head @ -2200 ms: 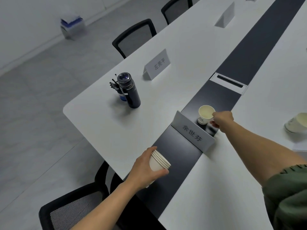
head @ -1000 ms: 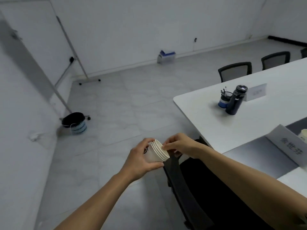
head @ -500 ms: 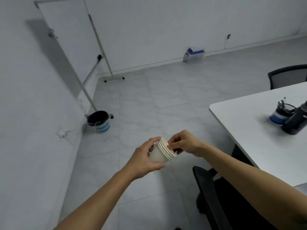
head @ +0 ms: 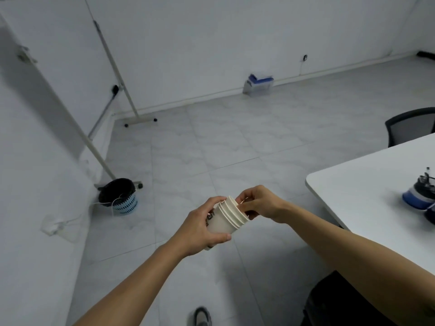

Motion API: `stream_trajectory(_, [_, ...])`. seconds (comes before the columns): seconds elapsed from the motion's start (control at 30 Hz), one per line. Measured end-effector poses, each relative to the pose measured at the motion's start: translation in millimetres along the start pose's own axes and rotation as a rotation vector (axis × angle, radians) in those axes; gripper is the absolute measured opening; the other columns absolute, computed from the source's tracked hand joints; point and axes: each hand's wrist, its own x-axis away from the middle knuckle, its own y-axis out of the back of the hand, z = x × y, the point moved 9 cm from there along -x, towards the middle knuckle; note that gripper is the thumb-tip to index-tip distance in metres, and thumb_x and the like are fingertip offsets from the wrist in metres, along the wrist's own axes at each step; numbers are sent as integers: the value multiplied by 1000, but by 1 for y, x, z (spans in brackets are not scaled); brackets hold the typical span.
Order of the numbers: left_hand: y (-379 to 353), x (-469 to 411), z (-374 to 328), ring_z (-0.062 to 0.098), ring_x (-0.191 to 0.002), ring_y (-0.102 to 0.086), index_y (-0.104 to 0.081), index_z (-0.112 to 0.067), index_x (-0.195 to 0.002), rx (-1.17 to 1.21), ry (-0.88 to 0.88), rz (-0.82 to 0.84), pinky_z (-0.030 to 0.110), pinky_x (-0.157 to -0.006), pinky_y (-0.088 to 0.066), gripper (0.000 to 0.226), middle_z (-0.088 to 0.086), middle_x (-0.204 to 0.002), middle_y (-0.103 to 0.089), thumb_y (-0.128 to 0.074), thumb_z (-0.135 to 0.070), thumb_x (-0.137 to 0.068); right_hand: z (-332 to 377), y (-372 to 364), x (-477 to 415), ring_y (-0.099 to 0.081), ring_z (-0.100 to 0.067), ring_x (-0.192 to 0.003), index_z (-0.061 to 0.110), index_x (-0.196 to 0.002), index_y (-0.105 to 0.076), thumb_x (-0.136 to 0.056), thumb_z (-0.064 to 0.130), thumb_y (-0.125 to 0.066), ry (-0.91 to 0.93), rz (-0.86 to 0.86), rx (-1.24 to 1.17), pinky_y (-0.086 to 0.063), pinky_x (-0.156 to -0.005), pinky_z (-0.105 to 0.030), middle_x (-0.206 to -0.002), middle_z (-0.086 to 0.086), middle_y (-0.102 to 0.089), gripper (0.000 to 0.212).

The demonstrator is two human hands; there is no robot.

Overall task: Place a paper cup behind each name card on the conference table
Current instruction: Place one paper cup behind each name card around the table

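Observation:
A stack of several white paper cups (head: 227, 218) lies sideways in front of me over the tiled floor, rims pointing right. My left hand (head: 201, 228) is wrapped around the stack's body. My right hand (head: 257, 204) pinches the rim of the outermost cup with its fingertips. The white conference table (head: 367, 184) shows only its corner at the right edge. No name card is in view.
A blue pen holder (head: 419, 196) with a dark bottle beside it stands on the table's right edge. A black mesh chair (head: 410, 125) sits behind the table, another dark chair (head: 348, 304) at lower right. A black-lined waste bin (head: 118, 200) and a whiteboard stand (head: 113, 67) are at left.
My view has swung left, away from the table and its name cards. My right hand left the cup it set behind a card and now grips the stack's rim.

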Motion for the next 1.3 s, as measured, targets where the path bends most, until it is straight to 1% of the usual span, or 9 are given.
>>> stream_trajectory(0.27, [84,-116,33,11,-89,-61,-40,-49,-126,-94,-97,69,28,-72,-59,77,-12,-103,-54,-88,-37,-66,39,37,-105,-60,-15,-63,9,-85,-69,-92,8,-64,-54,-161,-91,-53,-59,-26,-73,-6,-64,8])
stream_trajectory(0.4, [116,-181,32,11,-87,-61,-39,-45,-127,-125,-155,120,27,-70,-59,79,-12,-102,-53,-88,-37,-65,57,60,-141,-64,-15,-67,6,-95,-71,-92,11,-64,-77,-222,-146,-52,-59,-25,-77,-5,-70,9])
stream_trajectory(0.5, [120,-220,29,10,-86,-61,-40,-44,-127,-135,-192,155,29,-72,-59,80,-13,-101,-54,-89,-35,-64,58,79,-154,-67,-17,-72,3,-105,-72,-93,16,-64,-107,-256,-177,-51,-61,-27,-84,-6,-73,19])
stream_trajectory(0.7, [104,-326,25,13,-83,-61,-37,-45,-125,-212,-256,258,31,-67,-60,81,-9,-103,-54,-87,-39,-62,56,140,-194,-69,-19,-90,17,-115,-70,-91,44,-66,-120,-307,-283,-53,-70,-31,-107,-6,-74,36])
stream_trajectory(0.83, [91,-399,22,18,-83,-63,-35,-46,-127,-220,-274,295,37,-57,-61,83,-7,-106,-53,-87,-38,-61,55,189,-235,-67,-17,-102,22,-132,-58,-86,36,-74,-113,-298,-246,-55,-75,-30,-119,-2,-70,51])
stream_trajectory(0.9, [88,-448,20,18,-90,-61,-31,-46,-131,-236,-266,299,38,-65,-62,90,-6,-111,-52,-86,-41,-60,57,224,-263,-67,-17,-104,21,-133,-57,-84,31,-78,-111,-316,-226,-56,-77,-30,-119,-1,-70,55])
stream_trajectory(1.0, [91,-513,7,15,-98,-58,-30,-42,-138,-267,-273,296,33,-79,-58,95,-7,-118,-53,-86,-41,-61,66,273,-297,-66,-17,-102,21,-123,-63,-80,28,-79,-96,-354,-233,-56,-77,-32,-114,-1,-72,46])
stream_trajectory(1.13, [92,-588,-14,9,-97,-58,-46,-37,-132,-240,-340,280,36,-83,-55,80,-12,-119,-57,-84,-34,-62,73,339,-330,-64,-16,-99,22,-118,-70,-71,34,-71,-91,-429,-226,-52,-71,-31,-114,-5,-73,49])
stream_trajectory(1.3, [70,-663,-31,9,-100,-57,-47,-38,-134,-225,-399,335,36,-86,-54,80,-16,-119,-54,-84,-36,-62,69,397,-358,-65,-14,-97,25,-117,-69,-75,32,-73,-116,-469,-225,-51,-72,-32,-111,1,-74,43])
